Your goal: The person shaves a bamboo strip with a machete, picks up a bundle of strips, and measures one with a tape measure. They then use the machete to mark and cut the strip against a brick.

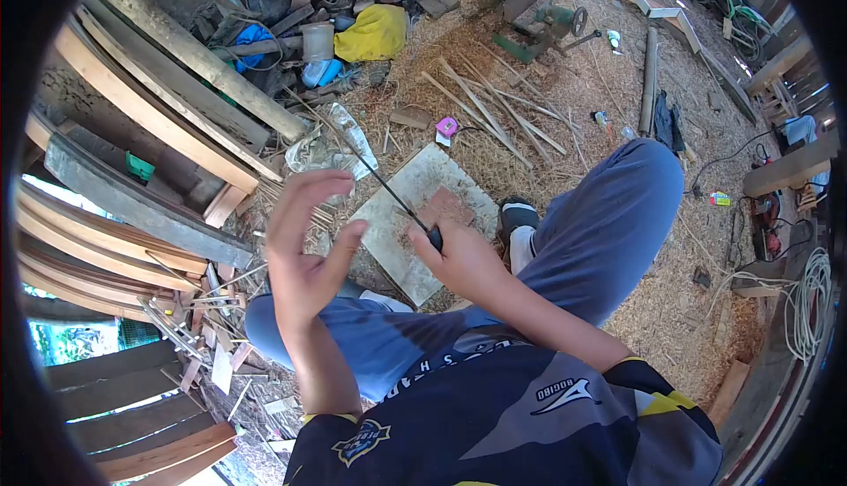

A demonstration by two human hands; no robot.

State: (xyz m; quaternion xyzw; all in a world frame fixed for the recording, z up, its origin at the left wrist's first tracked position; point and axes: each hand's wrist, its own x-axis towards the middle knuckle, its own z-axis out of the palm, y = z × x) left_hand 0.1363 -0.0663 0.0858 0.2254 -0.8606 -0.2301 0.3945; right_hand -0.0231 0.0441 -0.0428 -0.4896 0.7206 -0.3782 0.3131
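Observation:
My right hand (463, 261) is closed around the black handle of a long thin dark rod (375, 168), whose exact kind I cannot make out. The rod slants up and to the left, away from my body. My left hand (304, 243) is raised to the left of the rod, fingers spread and nothing in them. On the floor beneath both hands lies a pale square board (397, 261), stained on top. A flat reddish-brown piece (448, 206) rests on this board, partly behind my right hand.
A pink tape measure (447, 127) and thin wooden strips (503, 111) lie beyond the board. Clear plastic wrapping (348, 138) is at its left. Curved timbers (150, 102) fill the left side. A green metal vise-like machine (538, 32) stands farther back. Coiled rope (807, 305) hangs at right.

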